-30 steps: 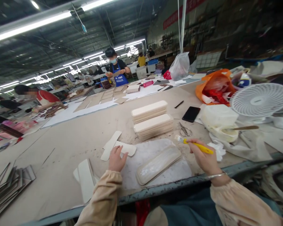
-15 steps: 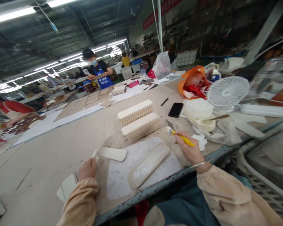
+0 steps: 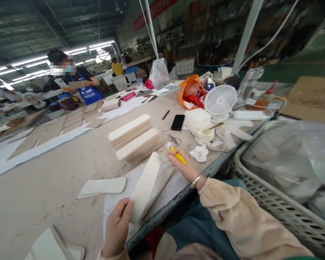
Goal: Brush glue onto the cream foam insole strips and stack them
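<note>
In the head view my left hand (image 3: 119, 223) pinches the near end of a long cream panel (image 3: 146, 186) with rounded ends. The panel is tilted on edge above the white sheet (image 3: 112, 202), hiding part of what lies under it. My right hand (image 3: 186, 167) is closed around a yellow-handled brush (image 3: 180, 158) with whitish bristles. It is close to the panel's far end; whether its fingers touch the panel I cannot tell. Left of the sheet lie loose cream panels (image 3: 103, 186), with more pale panels (image 3: 50, 245) at the lower left.
Two stacks of panels (image 3: 141, 148) stand beyond the sheet. Scissors (image 3: 175, 140), a phone (image 3: 177, 122), crumpled tissue (image 3: 199, 153), a white tub (image 3: 206, 134) and a fan (image 3: 220, 100) are to the right. A plastic basket (image 3: 281, 202) adjoins the table edge. A co-worker (image 3: 81, 81) stands across the table.
My left hand has moved right and now grips a panel, which is raised and tilted. My right hand still holds the brush, closer to the panel. The view has swung right.
</note>
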Available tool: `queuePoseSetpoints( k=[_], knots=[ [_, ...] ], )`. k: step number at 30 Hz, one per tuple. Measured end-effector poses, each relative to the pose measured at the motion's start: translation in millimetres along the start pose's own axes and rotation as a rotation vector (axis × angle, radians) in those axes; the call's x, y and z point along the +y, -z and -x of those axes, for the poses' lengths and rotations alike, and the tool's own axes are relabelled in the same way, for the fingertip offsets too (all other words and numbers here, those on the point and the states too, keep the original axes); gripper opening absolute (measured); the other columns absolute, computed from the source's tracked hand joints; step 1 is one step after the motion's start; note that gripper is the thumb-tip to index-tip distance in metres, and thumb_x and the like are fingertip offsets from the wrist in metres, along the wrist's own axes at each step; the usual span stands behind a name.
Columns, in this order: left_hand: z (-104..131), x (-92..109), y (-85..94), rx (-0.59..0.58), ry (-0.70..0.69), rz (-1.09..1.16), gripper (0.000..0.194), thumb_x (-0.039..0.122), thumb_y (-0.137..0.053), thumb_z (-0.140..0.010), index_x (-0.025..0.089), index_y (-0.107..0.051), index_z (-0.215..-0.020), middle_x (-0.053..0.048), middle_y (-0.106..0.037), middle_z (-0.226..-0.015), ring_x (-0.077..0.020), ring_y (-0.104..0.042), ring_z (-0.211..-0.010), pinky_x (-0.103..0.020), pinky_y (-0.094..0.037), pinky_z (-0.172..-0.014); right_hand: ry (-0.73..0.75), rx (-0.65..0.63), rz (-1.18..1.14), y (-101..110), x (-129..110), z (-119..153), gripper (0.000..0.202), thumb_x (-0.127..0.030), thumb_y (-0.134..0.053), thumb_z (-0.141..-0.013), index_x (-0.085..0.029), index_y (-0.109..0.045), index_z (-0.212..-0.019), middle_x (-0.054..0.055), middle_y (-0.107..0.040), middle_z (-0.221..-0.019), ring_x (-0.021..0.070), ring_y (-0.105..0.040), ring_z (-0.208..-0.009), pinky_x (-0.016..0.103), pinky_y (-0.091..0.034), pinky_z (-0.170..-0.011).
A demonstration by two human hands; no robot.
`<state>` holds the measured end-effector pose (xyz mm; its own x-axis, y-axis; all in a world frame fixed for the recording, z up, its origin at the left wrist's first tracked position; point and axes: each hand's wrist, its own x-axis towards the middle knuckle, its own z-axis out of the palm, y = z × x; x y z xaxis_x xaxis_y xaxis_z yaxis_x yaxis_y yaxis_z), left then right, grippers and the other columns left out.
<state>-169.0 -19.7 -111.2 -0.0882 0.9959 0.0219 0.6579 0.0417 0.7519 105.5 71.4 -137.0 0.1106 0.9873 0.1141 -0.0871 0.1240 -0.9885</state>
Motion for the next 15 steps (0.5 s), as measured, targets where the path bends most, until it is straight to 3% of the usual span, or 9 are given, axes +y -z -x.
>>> queuePoseSetpoints(
  k=[4,7,12,15],
  knots=[
    [-5,8,-14.8,-0.18,0.02,0.049,0.036,0.049,-0.051,-0.081,0.017,-0.066,-0.089,0.0,-0.063,-0.071,-0.0157,-0.054,-0.067,-0.024,-0.044,-0.058,0.02,-0.046,-0.044,3,2,-1,0.033,-0.043,-0.063,-0.075,-0.023,-0.041,-0.088,-0.002,-0.059,-0.088,0.0114,-0.057,-0.069,0.025,-0.049,-0.062],
    [-12,8,-15.6,-0.27,0.062,0.13,0.034,0.045,-0.054,-0.079,0.017,-0.067,-0.093,-0.001,-0.065,-0.075,-0.0162,-0.056,-0.071,-0.025,-0.044,-0.063,0.133,0.009,0.112,7,7,-4,0.028,-0.039,-0.064,-0.074,-0.022,-0.043,-0.084,-0.005,-0.052,-0.071,0.0104,-0.05,-0.061,0.023,-0.042,-0.058],
    [-25,-5,-8.3,-0.272,0.132,0.312,0.036,0.034,-0.062,-0.071,0.016,-0.065,-0.102,-0.004,-0.067,-0.101,-0.0188,-0.058,-0.093,-0.027,-0.045,-0.082,0.233,0.042,0.412,7,10,-9,0.022,-0.037,-0.062,-0.076,-0.021,-0.047,-0.08,-0.003,-0.051,-0.07,0.0126,-0.048,-0.061,0.025,-0.038,-0.059],
    [-30,-14,-6.1,-0.2,0.193,0.284,0.041,0.036,-0.066,-0.066,0.014,-0.064,-0.1,-0.003,-0.065,-0.083,-0.0156,-0.058,-0.076,-0.026,-0.045,-0.069,0.253,0.044,0.496,3,12,-13,0.023,-0.039,-0.061,-0.077,-0.021,-0.048,-0.08,-0.002,-0.053,-0.071,0.0143,-0.05,-0.061,0.027,-0.039,-0.061]
  ],
)
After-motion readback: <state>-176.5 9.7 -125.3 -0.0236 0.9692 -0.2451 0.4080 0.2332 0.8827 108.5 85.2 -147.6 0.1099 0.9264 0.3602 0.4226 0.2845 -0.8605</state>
